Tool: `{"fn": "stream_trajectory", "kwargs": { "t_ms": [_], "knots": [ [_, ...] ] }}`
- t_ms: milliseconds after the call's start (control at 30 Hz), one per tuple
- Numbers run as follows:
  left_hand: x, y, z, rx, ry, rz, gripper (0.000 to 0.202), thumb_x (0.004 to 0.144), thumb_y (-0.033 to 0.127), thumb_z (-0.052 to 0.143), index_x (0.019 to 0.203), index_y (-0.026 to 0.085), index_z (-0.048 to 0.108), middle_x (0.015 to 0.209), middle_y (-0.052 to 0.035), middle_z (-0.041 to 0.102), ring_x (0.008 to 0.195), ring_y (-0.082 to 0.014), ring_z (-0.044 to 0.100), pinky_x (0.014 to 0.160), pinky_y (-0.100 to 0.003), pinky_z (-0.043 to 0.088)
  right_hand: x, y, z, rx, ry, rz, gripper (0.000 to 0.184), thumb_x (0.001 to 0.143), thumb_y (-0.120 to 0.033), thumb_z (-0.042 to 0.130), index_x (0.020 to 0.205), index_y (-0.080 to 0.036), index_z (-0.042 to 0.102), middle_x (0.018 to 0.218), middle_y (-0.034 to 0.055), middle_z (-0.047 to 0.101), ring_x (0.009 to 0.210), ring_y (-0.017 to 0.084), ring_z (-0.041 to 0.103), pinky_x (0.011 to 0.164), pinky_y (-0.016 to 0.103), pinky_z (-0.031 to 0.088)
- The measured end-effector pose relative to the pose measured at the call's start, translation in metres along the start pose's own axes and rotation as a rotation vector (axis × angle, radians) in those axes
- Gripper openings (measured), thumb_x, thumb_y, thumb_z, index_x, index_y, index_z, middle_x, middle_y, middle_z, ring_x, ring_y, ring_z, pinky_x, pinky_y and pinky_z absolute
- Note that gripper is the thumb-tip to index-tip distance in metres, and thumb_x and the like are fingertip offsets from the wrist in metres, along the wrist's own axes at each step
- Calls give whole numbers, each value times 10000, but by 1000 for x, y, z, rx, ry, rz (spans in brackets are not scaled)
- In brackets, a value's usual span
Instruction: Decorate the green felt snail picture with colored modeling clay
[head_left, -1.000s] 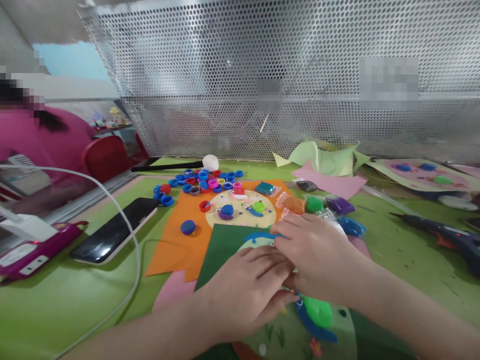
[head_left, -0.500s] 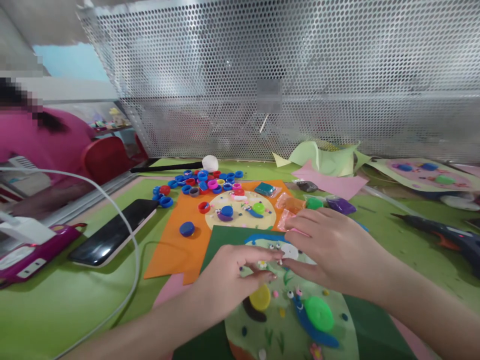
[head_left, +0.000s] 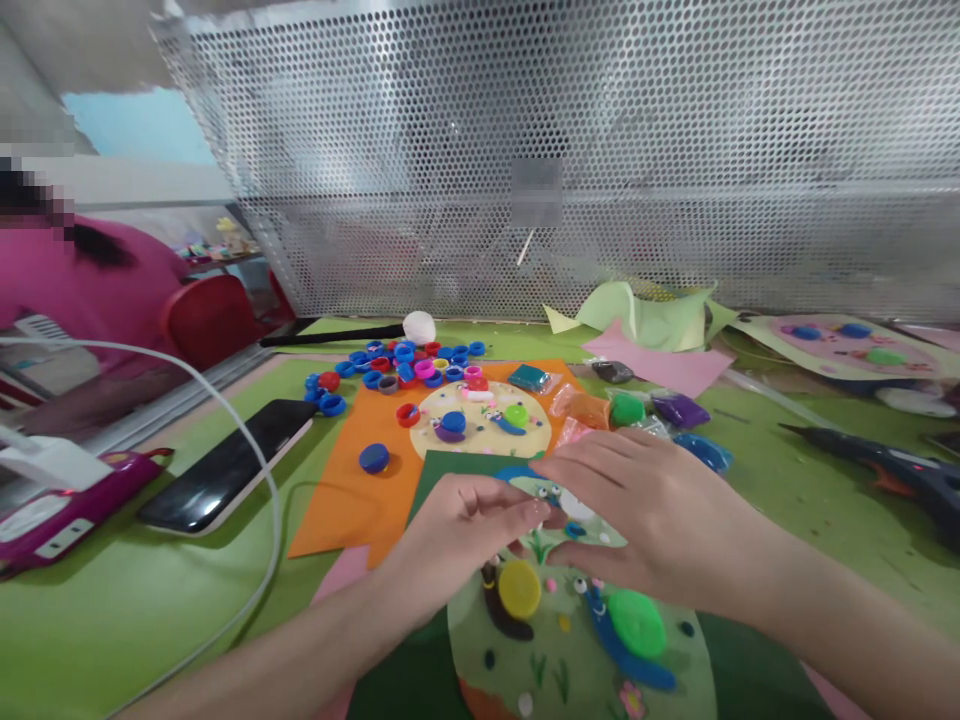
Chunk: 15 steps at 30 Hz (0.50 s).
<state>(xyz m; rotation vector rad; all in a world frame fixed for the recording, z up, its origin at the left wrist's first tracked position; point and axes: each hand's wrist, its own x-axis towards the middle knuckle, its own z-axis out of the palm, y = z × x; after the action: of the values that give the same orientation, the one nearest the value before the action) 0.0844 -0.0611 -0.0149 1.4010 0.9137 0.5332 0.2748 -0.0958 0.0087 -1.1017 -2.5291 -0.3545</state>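
My left hand (head_left: 472,520) hovers over the upper part of a snail craft picture (head_left: 585,660), a pale green round on dark green card. Its thumb and index finger are pinched together; anything between them is too small to make out. Facing it, my right hand (head_left: 652,510) is open, thumb apart from the stretched fingers, partly covering a snail with a white cap shell (head_left: 576,503). Below the hands are a brown snail with a yellow cap (head_left: 519,590) and a blue snail with a green cap (head_left: 636,623). Clay flowers and grass dot the round.
Behind lies a second snail picture on orange card (head_left: 337,510), with a heap of bottle caps (head_left: 405,352) beyond. Bagged clay (head_left: 589,408) sits behind my right hand. A glue gun (head_left: 885,465) lies right; a phone (head_left: 232,465), power strip (head_left: 67,500) and cable (head_left: 271,520) are left.
My left thumb and index finger have closed together. My right hand has shifted slightly down and left, uncovering a blue clay bag behind it.
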Motion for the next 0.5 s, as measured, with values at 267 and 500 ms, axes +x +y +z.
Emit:
{"fn": "stream_trajectory", "kwargs": {
  "t_ms": [267, 500],
  "knots": [
    [-1, -2, 3, -177, -44, 22, 215, 670, 366, 739, 612, 165, 692, 603, 11, 658, 555, -90, 533, 586, -197, 420, -1, -8, 7, 245, 49, 41, 221, 865, -340, 520, 964, -158, 598, 753, 28, 645, 690, 156, 596, 594, 291, 448],
    [-1, -4, 2, -208, -74, 30, 349, 705, 489, 683, 594, 159, 661, 577, 26, 615, 539, -93, 565, 591, -213, 418, -2, -8, 7, 230, 67, 44, 211, 883, -322, 487, 857, -154, 612, 709, 38, 625, 654, 153, 579, 599, 291, 448]
  ]
}}
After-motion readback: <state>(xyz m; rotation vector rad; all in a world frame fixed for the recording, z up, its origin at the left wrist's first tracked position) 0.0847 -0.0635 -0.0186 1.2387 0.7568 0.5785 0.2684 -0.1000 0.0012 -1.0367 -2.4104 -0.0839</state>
